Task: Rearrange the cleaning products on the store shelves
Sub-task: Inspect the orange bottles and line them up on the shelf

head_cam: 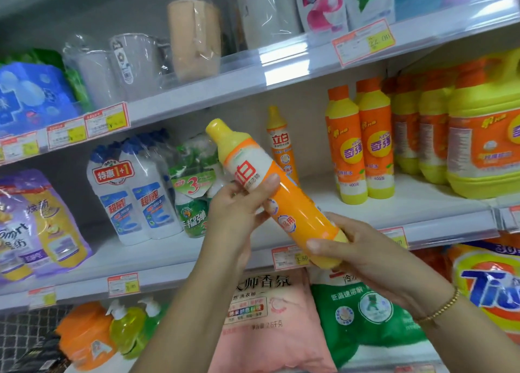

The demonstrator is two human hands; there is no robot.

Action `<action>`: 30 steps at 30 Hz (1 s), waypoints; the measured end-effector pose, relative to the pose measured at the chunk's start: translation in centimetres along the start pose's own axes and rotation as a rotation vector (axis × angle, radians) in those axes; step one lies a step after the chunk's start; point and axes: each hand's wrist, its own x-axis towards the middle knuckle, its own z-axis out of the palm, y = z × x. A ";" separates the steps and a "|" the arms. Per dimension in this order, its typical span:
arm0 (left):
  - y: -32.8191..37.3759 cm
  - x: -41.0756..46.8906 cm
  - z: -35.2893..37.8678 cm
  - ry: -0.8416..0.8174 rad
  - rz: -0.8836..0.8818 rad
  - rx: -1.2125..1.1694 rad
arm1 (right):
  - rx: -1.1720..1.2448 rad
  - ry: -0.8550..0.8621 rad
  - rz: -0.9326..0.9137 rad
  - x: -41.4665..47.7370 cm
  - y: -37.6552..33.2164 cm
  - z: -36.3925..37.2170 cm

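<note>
Orange detergent bottle, tilted, cap up-left, before the shelf edge. Label gripped by curled fingers of left hand, base by right hand.

Holding a tilted orange bottle before the middle shelf: left hand gripping its label, right hand gripping its base.

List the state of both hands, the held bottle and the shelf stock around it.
held bottle: in the air, tilted, cap on, cap end up-left.
left hand: grips the held bottle at its label.
right hand: grips the held bottle at its base.
matching bottle: upright on the middle shelf, cap on.
orange-capped bottles: upright, side by side, capped.
yellow jug: upright at the right edge.
twin-pack bottles: upright, wrapped together.
</note>
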 end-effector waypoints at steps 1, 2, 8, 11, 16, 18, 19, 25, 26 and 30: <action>0.0 0.6 0.5 0.037 0.030 0.022 | -0.204 0.125 -0.054 0.6 0.3 0.0; -0.1 1.1 1.0 0.070 0.063 0.050 | -0.364 0.247 -0.121 1.3 0.6 0.0; -1.1 2.5 1.6 -0.018 0.209 0.210 | -0.512 0.395 -0.403 5.0 3.7 -0.9; -2.2 2.4 0.8 -0.102 0.252 0.309 | -0.611 0.339 -0.495 6.2 3.6 -2.2; -4.5 5.0 0.3 -0.002 0.289 0.390 | -0.824 0.277 -0.426 9.8 3.6 -3.3; -5.5 6.8 0.3 0.015 0.251 0.439 | -0.974 0.328 -0.315 11.0 3.8 -3.5; -5.9 7.7 0.1 0.026 0.224 0.464 | -1.069 0.363 -0.250 11.4 3.8 -3.4; -7.8 13.0 0.2 0.131 0.166 0.599 | -1.369 0.324 -0.016 13.5 2.8 -3.4; -8.0 13.9 0.3 0.155 0.172 0.641 | -1.396 0.313 0.027 14.0 2.4 -3.6; -9.0 16.9 0.5 0.209 0.165 0.766 | -1.357 0.315 0.148 16.5 2.3 -4.9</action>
